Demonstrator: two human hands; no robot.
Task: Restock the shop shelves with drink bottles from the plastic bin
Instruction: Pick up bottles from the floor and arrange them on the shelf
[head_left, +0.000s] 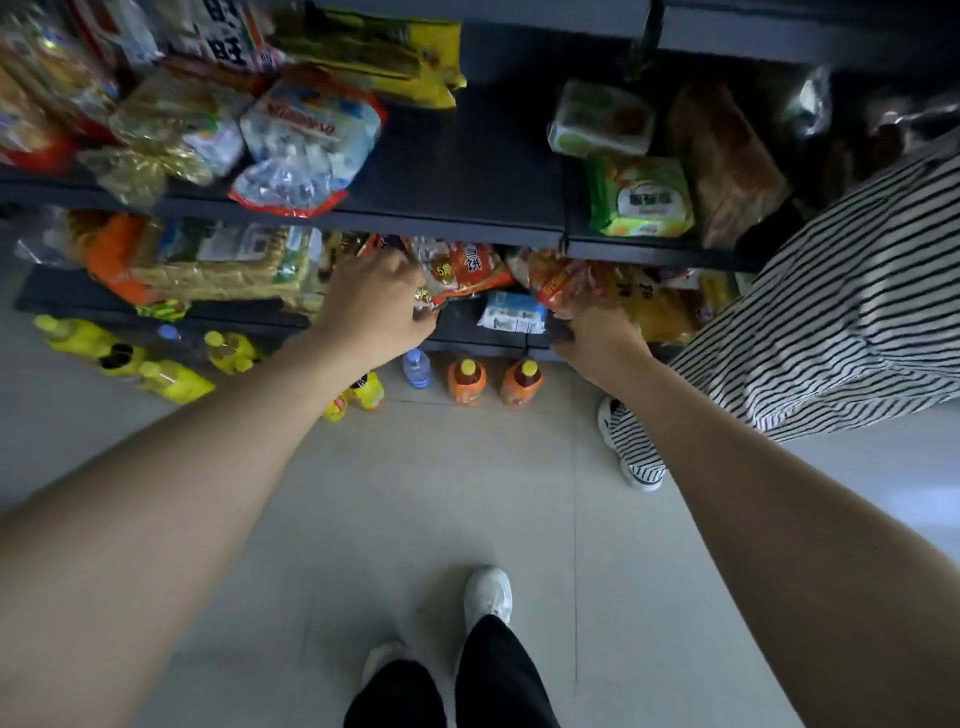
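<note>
Both my arms reach to the middle shelf (249, 317) of a dark shop rack. My left hand (376, 301) grips the edge of an orange-red snack bag (462, 273). My right hand (597, 332) holds the lower edge of another red-orange snack bag (558, 278); its fingertips are hidden under the bag. On the bottom level below stand two orange drink bottles with yellow caps (466, 382), (522, 383), a small water bottle (416, 368) and several yellow bottles (171, 379). No plastic bin is in view.
The upper shelf (457, 176) carries snack bags at left and green packs (641, 200) at right. A person in a striped garment (831, 322) stands close at my right, shoe (610, 415) on the floor. My feet (488, 597) stand on the grey tiles.
</note>
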